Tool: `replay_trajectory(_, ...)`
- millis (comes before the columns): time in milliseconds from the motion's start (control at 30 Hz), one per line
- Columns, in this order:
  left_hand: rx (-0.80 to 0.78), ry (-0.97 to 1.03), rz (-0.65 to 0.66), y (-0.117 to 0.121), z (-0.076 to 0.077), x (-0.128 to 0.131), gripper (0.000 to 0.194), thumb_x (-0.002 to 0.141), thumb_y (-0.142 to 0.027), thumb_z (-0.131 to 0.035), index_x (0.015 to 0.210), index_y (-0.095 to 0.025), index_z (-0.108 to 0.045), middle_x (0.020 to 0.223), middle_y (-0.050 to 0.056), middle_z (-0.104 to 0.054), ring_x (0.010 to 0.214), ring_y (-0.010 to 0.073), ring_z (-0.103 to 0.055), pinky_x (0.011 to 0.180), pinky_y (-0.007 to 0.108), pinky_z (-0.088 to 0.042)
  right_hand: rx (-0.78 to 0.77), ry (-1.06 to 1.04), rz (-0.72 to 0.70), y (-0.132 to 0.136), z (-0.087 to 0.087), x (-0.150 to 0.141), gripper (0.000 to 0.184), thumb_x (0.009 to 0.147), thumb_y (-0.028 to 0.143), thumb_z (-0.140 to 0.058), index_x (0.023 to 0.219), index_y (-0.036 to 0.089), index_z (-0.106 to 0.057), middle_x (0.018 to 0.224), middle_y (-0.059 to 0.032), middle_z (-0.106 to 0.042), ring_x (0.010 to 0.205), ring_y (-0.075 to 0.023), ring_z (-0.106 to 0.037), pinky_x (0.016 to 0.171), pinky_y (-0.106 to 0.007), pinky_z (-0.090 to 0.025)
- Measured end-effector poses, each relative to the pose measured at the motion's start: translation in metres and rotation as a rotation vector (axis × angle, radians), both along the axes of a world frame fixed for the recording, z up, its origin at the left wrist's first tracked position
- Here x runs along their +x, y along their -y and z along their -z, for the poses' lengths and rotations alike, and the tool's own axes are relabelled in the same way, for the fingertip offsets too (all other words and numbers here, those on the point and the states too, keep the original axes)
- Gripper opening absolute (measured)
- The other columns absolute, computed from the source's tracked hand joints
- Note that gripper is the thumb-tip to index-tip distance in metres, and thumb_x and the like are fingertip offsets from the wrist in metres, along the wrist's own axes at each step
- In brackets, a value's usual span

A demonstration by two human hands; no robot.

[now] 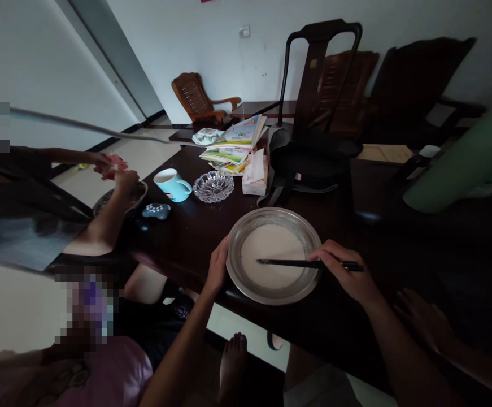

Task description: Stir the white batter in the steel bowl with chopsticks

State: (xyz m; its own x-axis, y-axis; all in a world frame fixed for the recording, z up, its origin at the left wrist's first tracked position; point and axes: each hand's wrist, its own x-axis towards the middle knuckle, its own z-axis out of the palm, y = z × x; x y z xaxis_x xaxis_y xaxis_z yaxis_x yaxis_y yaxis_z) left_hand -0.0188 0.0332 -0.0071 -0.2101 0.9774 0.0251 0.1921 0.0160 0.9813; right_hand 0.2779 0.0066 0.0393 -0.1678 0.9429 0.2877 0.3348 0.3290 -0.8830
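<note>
While the L hand [218,264] rests against the near-left side of the bowl [234,249], the R hand [345,274] has the chopsticks [290,263] pinched btwn thumb & fingers, angled nearly flat over the R rim. Tips reach the pale liquid [271,240] approx mid-bowl; can't tell how deep they go. L grip: fingers lie along the outer wall, undersides hidden, so can't tell if they clasp the rim or just press.

Bowl = metal, upright on the dark table [195,240], close to the near edge. Step in hand, my guess: stirring/mixing; liquid looks smooth-ish from where I stand, but lumps under the surface can't be ruled out. Next move calls for L hand bracing the bowl, R wrist loose, sticks tilted steeper to reach the bottom & sides w/o slopping over. Main risk IMO: bowl tipping or sliding, given the edge nearby.

Around: cup [172,185], glass dish [214,186], controller [156,211], tissues [255,174], books [239,144], bag [309,167]. Co-worker's hand [126,181] is well apart, over another bowl at far L; one more person's hand [423,316] is dim, at R.
</note>
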Motion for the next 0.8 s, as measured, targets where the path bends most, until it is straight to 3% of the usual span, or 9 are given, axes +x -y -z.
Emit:
replay_trajectory(167, 0.008, 0.028, 0.026, 0.0011, -0.0001, -0.0004, 0.052, 0.087, -0.053, -0.045, 0.118, -0.017, -0.067, 0.126, 0.008, -0.065, 0.122, 0.0276, -0.054, 0.109, 0.043, -0.033, -0.004, -0.077, 0.174, -0.0005, 0.0011, 0.0034, 0.030, 0.093, 0.033, -0.049, 0.071, 0.023, -0.067, 0.070, 0.0004, -0.066, 0.070, -0.0147, -0.062, 0.068, -0.026, -0.045)
replay_trajectory(333, -0.005, 0.013, 0.010, 0.0011, 0.0018, -0.0014, 0.054, 0.087, -0.055, -0.044, 0.118, -0.017, -0.067, 0.127, 0.008, -0.065, 0.120, 0.0271, -0.054, 0.109, 0.042, -0.033, -0.011, 0.002, 0.003, 0.0000, 0.0007, 0.0018, 0.026, 0.092, 0.032, -0.052, 0.076, 0.024, -0.071, 0.078, -0.0013, -0.067, 0.078, -0.0164, -0.063, 0.075, -0.028, -0.045)
replay_trajectory(500, 0.010, 0.007, 0.036, 0.0004, 0.0019, -0.0017, 0.054, 0.088, -0.054, -0.044, 0.119, -0.016, -0.066, 0.126, 0.008, -0.065, 0.120, 0.0267, -0.055, 0.108, 0.041, -0.034, -0.004, -0.044, 0.206, -0.0011, 0.0010, 0.0036, 0.030, 0.093, 0.033, -0.050, 0.072, 0.023, -0.068, 0.072, -0.0004, -0.067, 0.072, -0.0156, -0.062, 0.070, -0.027, -0.045)
replay_trajectory(700, 0.016, 0.000, 0.018, 0.0000, 0.0035, -0.0021, 0.051, 0.088, -0.052, -0.045, 0.117, -0.017, -0.067, 0.125, 0.007, -0.066, 0.119, 0.0268, -0.055, 0.109, 0.041, -0.034, -0.002, 0.025, -0.043, 0.0003, -0.0001, 0.0000, 0.025, 0.092, 0.030, -0.052, 0.078, 0.023, -0.071, 0.079, -0.0004, -0.069, 0.077, -0.0149, -0.064, 0.073, -0.025, -0.045)
replay_trajectory(800, 0.015, 0.011, 0.025, -0.0003, 0.0045, -0.0021, 0.052, 0.088, -0.053, -0.045, 0.117, -0.016, -0.067, 0.125, 0.008, -0.066, 0.119, 0.0265, -0.056, 0.108, 0.041, -0.034, 0.016, -0.010, 0.104, 0.0000, 0.0011, 0.0041, 0.025, 0.092, 0.030, -0.052, 0.077, 0.023, -0.070, 0.076, 0.0003, -0.068, 0.075, -0.0142, -0.063, 0.072, -0.025, -0.045)
